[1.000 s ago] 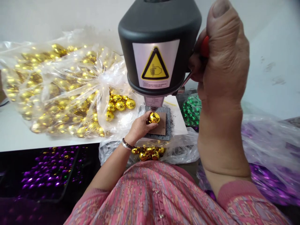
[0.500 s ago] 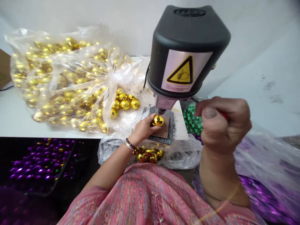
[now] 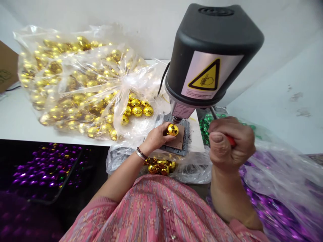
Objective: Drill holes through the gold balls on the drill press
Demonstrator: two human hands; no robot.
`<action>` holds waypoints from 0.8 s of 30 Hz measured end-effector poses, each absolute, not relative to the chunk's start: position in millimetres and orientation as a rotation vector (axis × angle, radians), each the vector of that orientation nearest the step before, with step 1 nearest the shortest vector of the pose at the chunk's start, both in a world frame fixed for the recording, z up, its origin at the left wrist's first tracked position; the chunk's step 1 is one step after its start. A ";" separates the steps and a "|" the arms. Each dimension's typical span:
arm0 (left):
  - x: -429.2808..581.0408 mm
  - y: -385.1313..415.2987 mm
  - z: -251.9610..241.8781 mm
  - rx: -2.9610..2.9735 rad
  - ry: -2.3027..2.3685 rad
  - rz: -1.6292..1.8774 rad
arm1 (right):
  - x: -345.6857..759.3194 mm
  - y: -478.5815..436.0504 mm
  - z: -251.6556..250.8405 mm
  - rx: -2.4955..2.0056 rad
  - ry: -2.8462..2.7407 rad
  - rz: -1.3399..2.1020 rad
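My left hand (image 3: 156,137) is closed on a shiny gold faceted ball (image 3: 173,129), thumb and fingers pinching its left side. The ball sits over a brown board (image 3: 176,140) on the grey base of a black drill press (image 3: 214,43). Directly above the ball is the drill's chuck (image 3: 177,119); whether the bit is inside the ball I cannot tell. My right hand (image 3: 230,141) is wrapped round the red-gripped lever (image 3: 214,112) at the machine's right side.
A clear plastic bag (image 3: 75,90) full of gold balls lies on the white table (image 3: 15,121), several loose by its mouth. More gold balls (image 3: 161,164) sit in plastic before my lap. Purple balls (image 3: 47,168) are lower left, green balls (image 3: 205,126) and purple ones (image 3: 272,208) right.
My right hand has come down and slightly left with the lever. My left hand still holds the gold ball on the board. The whole view has shifted slightly.
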State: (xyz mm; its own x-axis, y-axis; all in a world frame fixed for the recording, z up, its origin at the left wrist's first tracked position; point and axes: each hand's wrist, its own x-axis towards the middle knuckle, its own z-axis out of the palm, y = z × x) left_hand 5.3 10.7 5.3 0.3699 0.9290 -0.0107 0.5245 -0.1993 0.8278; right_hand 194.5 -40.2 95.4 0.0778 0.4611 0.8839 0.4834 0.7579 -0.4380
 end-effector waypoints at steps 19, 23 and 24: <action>2.9 15.6 4.2 1.799 1.135 0.694 | 187.2 -30.4 63.8 -0.761 -1.415 -0.168; 2.8 16.7 4.6 1.789 1.133 0.703 | 183.7 -28.1 53.3 -0.745 -1.378 -0.180; 2.7 16.8 4.8 1.792 1.131 0.701 | 182.3 -27.8 54.4 -0.742 -1.364 -0.181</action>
